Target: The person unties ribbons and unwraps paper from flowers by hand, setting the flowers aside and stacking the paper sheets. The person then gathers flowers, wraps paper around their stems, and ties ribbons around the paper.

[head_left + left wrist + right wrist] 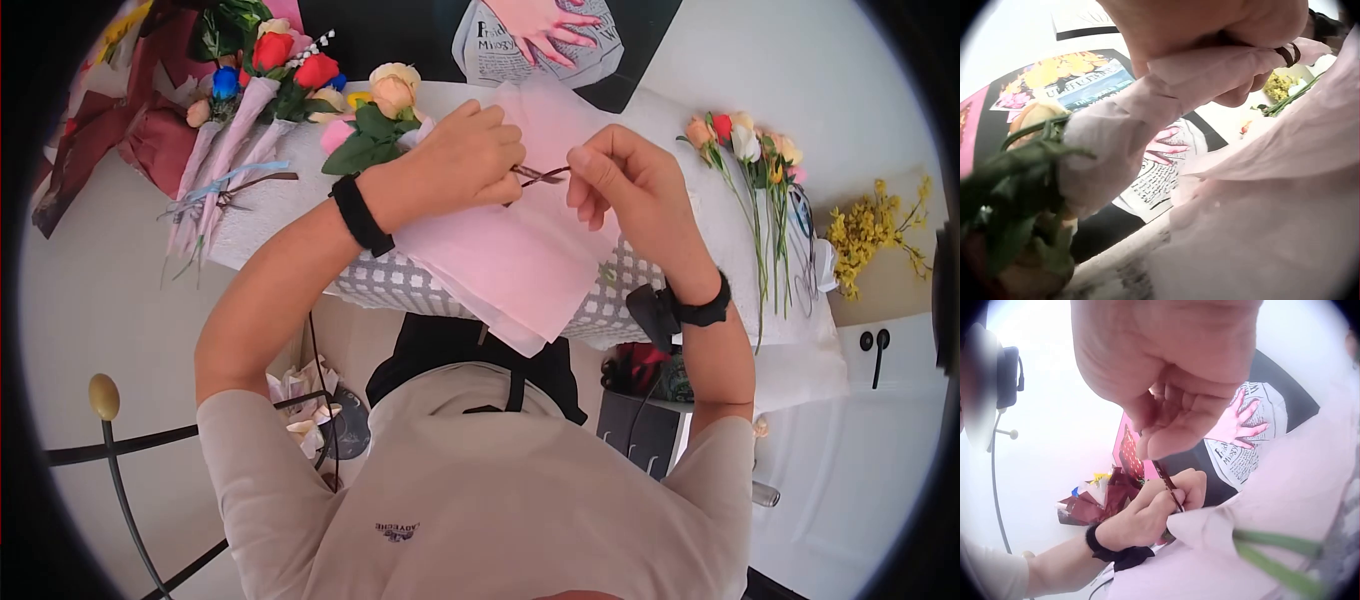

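My left hand grips a flower stem rolled in pale pink paper; its peach rose and green leaves stick out on the left. A dark brown ribbon goes round the wrapped stem beside the left fingers. My right hand pinches the ribbon's other end between thumb and fingertips, a short way to the right. Beneath both hands lie sheets of pink paper. In the right wrist view, green stems come out of the paper's end.
Several wrapped roses lie at the left beside a dark red bouquet wrap. Loose long-stemmed flowers are on the right of the white table cover, near yellow blossoms. A black printed sheet lies at the back.
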Action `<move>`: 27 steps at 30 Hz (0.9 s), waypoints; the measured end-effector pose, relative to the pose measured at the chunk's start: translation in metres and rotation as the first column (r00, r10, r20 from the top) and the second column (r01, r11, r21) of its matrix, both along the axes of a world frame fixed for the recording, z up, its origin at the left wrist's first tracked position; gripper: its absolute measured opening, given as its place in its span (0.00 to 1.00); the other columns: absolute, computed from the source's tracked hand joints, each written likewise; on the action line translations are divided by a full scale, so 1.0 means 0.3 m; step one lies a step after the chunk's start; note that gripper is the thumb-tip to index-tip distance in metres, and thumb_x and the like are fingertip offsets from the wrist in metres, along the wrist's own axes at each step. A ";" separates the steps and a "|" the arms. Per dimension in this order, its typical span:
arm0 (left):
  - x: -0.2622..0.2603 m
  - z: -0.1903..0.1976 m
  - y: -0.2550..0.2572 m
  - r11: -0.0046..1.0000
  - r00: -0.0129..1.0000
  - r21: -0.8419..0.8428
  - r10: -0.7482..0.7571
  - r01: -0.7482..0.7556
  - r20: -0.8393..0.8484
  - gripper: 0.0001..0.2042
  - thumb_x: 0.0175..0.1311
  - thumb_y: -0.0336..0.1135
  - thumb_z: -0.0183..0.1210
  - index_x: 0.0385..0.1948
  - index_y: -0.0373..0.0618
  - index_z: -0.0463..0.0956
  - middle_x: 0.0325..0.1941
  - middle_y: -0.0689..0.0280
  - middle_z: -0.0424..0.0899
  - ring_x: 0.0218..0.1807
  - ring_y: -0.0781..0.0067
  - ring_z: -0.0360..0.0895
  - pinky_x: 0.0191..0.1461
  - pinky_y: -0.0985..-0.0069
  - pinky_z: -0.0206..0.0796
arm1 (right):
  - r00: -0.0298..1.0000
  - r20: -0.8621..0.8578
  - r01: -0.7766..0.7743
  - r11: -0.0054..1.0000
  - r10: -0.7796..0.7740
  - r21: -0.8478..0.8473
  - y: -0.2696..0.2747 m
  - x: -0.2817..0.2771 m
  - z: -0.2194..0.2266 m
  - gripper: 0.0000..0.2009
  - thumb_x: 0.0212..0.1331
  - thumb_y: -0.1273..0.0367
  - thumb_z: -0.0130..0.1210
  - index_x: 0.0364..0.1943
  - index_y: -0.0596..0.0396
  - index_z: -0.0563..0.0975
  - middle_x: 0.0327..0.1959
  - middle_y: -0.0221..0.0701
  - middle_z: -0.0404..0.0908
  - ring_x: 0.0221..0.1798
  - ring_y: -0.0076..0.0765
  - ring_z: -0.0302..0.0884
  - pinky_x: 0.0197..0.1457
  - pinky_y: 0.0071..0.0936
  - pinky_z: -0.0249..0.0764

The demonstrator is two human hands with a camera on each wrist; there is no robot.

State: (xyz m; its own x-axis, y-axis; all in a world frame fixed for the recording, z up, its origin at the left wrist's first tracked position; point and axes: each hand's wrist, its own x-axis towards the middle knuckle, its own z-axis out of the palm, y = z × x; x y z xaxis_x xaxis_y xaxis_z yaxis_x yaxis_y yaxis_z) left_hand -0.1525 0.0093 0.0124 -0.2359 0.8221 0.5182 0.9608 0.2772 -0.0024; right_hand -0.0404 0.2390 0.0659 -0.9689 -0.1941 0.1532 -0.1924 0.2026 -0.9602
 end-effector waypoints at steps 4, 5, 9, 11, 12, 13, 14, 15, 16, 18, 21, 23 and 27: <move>0.026 0.012 0.004 0.999 1.000 0.048 -0.004 0.004 -0.011 0.09 0.59 0.39 0.60 0.26 0.45 0.77 0.34 0.63 0.76 0.42 0.59 0.72 0.48 0.61 0.64 | 0.985 0.158 -0.050 0.989 0.072 -0.139 0.001 -0.005 -0.005 0.14 0.79 0.61 0.54 0.40 0.59 0.76 0.33 0.38 0.87 0.31 0.30 0.87 0.33 0.26 0.84; 0.032 0.023 0.003 0.993 0.997 0.096 0.069 -0.066 -0.033 0.08 0.59 0.39 0.60 0.27 0.45 0.77 0.36 0.62 0.75 0.42 0.59 0.71 0.49 0.60 0.64 | 0.985 0.156 -0.053 0.990 0.074 -0.132 -0.004 -0.002 -0.004 0.14 0.79 0.61 0.54 0.40 0.59 0.76 0.33 0.38 0.87 0.31 0.30 0.87 0.33 0.26 0.84; 0.056 0.041 -0.014 0.951 0.997 0.298 0.074 -0.080 0.032 0.08 0.62 0.37 0.59 0.28 0.44 0.77 0.38 0.60 0.73 0.42 0.57 0.71 0.48 0.60 0.64 | 0.981 0.173 -0.033 0.962 0.083 -0.271 -0.035 0.023 -0.028 0.13 0.80 0.61 0.53 0.42 0.58 0.75 0.36 0.44 0.88 0.34 0.37 0.89 0.36 0.31 0.87; 0.081 0.032 -0.020 0.935 0.963 0.324 0.054 -0.141 0.264 0.09 0.65 0.37 0.57 0.31 0.41 0.76 0.38 0.59 0.73 0.42 0.54 0.72 0.47 0.59 0.65 | 0.985 0.150 -0.036 0.957 0.083 -0.289 -0.049 0.027 -0.048 0.13 0.80 0.61 0.53 0.42 0.58 0.74 0.37 0.45 0.88 0.34 0.37 0.89 0.36 0.31 0.87; 0.094 0.036 -0.026 0.935 0.963 0.324 0.058 -0.144 0.262 0.09 0.65 0.37 0.57 0.31 0.41 0.76 0.38 0.59 0.73 0.42 0.54 0.72 0.47 0.59 0.65 | 0.983 0.159 -0.036 0.951 0.089 -0.308 -0.057 0.028 -0.057 0.13 0.80 0.61 0.53 0.42 0.58 0.75 0.38 0.46 0.88 0.35 0.37 0.89 0.36 0.31 0.87; 0.107 0.040 -0.034 0.929 0.922 0.338 0.008 -0.150 0.387 0.08 0.67 0.35 0.54 0.31 0.40 0.76 0.37 0.58 0.73 0.40 0.53 0.73 0.46 0.59 0.66 | 0.981 0.169 -0.036 0.944 0.096 -0.328 -0.062 0.029 -0.062 0.13 0.80 0.61 0.53 0.42 0.58 0.75 0.38 0.46 0.88 0.35 0.37 0.90 0.36 0.31 0.87; 0.121 0.044 -0.042 0.923 0.863 0.350 -0.043 -0.159 0.504 0.09 0.69 0.33 0.51 0.32 0.39 0.75 0.35 0.56 0.72 0.39 0.53 0.74 0.44 0.60 0.67 | 0.980 0.168 -0.042 0.944 0.102 -0.328 -0.065 0.030 -0.066 0.13 0.80 0.61 0.53 0.42 0.58 0.75 0.38 0.46 0.88 0.35 0.37 0.90 0.36 0.31 0.87; 0.138 0.048 -0.047 0.923 0.863 0.349 -0.036 -0.165 0.504 0.09 0.69 0.33 0.51 0.32 0.39 0.75 0.35 0.56 0.72 0.39 0.53 0.74 0.44 0.60 0.67 | 0.981 0.167 -0.034 0.939 0.096 -0.342 -0.068 0.030 -0.070 0.13 0.80 0.61 0.53 0.42 0.58 0.75 0.38 0.46 0.89 0.35 0.37 0.89 0.37 0.31 0.87; 0.154 0.050 -0.050 0.924 0.782 0.265 0.054 -0.274 0.621 0.09 0.69 0.34 0.51 0.31 0.39 0.75 0.35 0.56 0.73 0.38 0.52 0.75 0.44 0.60 0.67 | 0.982 0.166 -0.025 0.934 0.090 -0.357 -0.071 0.029 -0.073 0.14 0.80 0.61 0.53 0.42 0.58 0.75 0.37 0.45 0.89 0.34 0.37 0.89 0.37 0.31 0.87; 0.167 0.040 -0.063 0.913 0.676 0.162 0.149 -0.374 0.721 0.10 0.70 0.35 0.50 0.31 0.40 0.75 0.35 0.55 0.74 0.38 0.51 0.75 0.44 0.59 0.67 | 0.983 0.158 -0.033 0.942 0.090 -0.334 -0.072 0.030 -0.078 0.13 0.80 0.61 0.53 0.42 0.58 0.75 0.37 0.44 0.89 0.34 0.35 0.89 0.36 0.30 0.87; 0.174 0.028 -0.082 0.970 0.856 0.108 0.136 -0.217 0.498 0.12 0.69 0.39 0.54 0.31 0.39 0.75 0.37 0.54 0.77 0.39 0.50 0.77 0.44 0.57 0.68 | 0.991 0.098 -0.065 0.958 0.095 -0.280 -0.081 0.038 -0.091 0.12 0.79 0.63 0.56 0.41 0.59 0.76 0.35 0.41 0.89 0.33 0.30 0.88 0.35 0.27 0.85; 0.196 0.063 -0.080 0.942 0.742 -0.142 0.329 -0.305 0.585 0.19 0.66 0.48 0.59 0.31 0.37 0.78 0.40 0.52 0.82 0.47 0.47 0.81 0.49 0.56 0.70 | 0.994 0.048 -0.088 0.964 0.103 -0.250 -0.092 0.047 -0.093 0.11 0.78 0.65 0.58 0.41 0.59 0.77 0.34 0.38 0.89 0.33 0.27 0.87 0.35 0.25 0.84; 0.200 0.069 -0.074 0.941 0.762 -0.179 0.337 -0.287 0.553 0.17 0.62 0.48 0.65 0.32 0.40 0.78 0.38 0.55 0.79 0.41 0.48 0.80 0.45 0.57 0.69 | 0.996 -0.029 -0.082 0.989 0.079 -0.126 -0.132 0.061 -0.056 0.08 0.73 0.69 0.63 0.37 0.60 0.79 0.30 0.33 0.87 0.30 0.20 0.84 0.33 0.21 0.80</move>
State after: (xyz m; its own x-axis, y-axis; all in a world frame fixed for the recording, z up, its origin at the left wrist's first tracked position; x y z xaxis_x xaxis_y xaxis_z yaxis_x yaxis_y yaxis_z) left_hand -0.0925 -0.0129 0.0330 -0.7166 0.6824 0.1440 0.6537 0.5851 0.4799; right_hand -0.0221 0.1993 0.0492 -0.9466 -0.2491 0.2047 -0.2266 0.0625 -0.9720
